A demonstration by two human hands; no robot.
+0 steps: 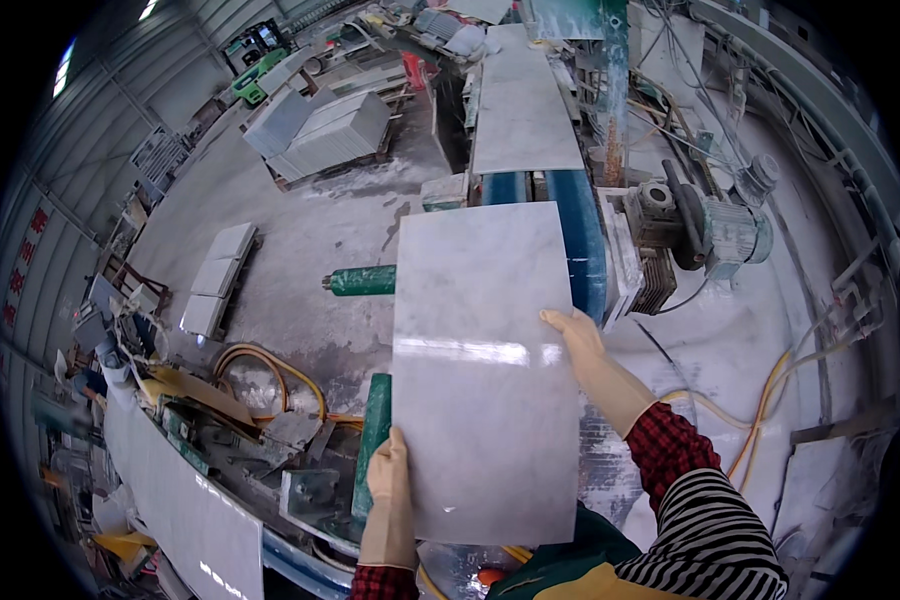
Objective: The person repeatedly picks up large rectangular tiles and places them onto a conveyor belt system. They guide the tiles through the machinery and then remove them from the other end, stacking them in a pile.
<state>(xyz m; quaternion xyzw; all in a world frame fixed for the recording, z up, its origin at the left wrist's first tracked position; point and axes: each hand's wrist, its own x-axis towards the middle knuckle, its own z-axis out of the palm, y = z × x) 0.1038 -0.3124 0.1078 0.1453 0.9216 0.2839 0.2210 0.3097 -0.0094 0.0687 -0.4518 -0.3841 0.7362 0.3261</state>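
Observation:
A large pale grey stone slab (485, 400), polished and rectangular, lies in front of me with light glinting across its face. My left hand (388, 470), in a cream rubber glove, grips its left edge near the lower corner. On the opposite side, my right hand (575, 335), gloved alike, holds the right edge about midway along. The fingers under the slab are hidden on both sides. Beneath its far end run blue conveyor belts (578, 235), and a second slab (525, 110) rests on them farther off. Green rollers (365, 281) stick out at the slab's left.
An electric motor (725, 232) stands right of the conveyor. Yellow hoses (270, 360) coil on the floor at left, beside another slab (180, 490) at lower left. Stacked slabs (335, 135) sit on a pallet farther back, near a green forklift (260, 70). A person (88, 380) is at far left.

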